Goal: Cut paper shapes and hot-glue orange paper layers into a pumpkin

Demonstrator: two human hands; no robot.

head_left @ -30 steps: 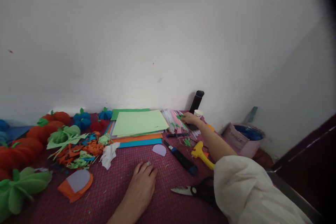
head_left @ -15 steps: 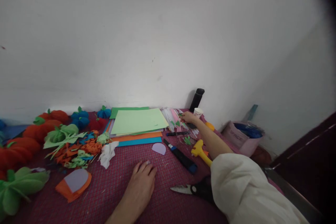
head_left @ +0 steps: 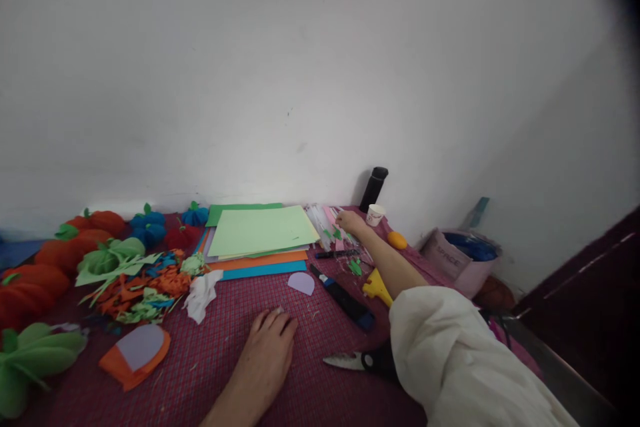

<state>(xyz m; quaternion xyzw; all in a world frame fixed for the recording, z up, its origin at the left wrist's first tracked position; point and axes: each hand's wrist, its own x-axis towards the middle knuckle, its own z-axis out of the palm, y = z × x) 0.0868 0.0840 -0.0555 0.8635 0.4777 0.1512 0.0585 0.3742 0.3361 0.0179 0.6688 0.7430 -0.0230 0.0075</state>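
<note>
My left hand (head_left: 270,350) lies palm down on the red checked cloth (head_left: 280,407), fingers stretched out, with nothing in it. Just beyond its fingertips is a small lilac half-round paper piece (head_left: 301,283). My right hand (head_left: 351,221) reaches to the back right, over a heap of white strips (head_left: 318,221), pink paper and small green paper leaves (head_left: 337,233). Its fingers are pressed together; what they pinch, if anything, is too small to make out. Under the right arm lie a yellow glue gun (head_left: 376,287), partly hidden, and scissors (head_left: 350,361) whose handles the sleeve covers.
Coloured paper sheets (head_left: 263,230) are stacked at the back. Paper pumpkins (head_left: 75,250) and scraps (head_left: 145,287) fill the left. A utility knife (head_left: 345,300) lies mid-right. A paper cup (head_left: 375,215), black bottle (head_left: 374,188) and yellow oval object (head_left: 397,240) stand back right.
My right hand has shifted slightly left over the strips, and its fingers have closed together. The yellow oval object shows more fully. My left hand stays flat on the cloth.
</note>
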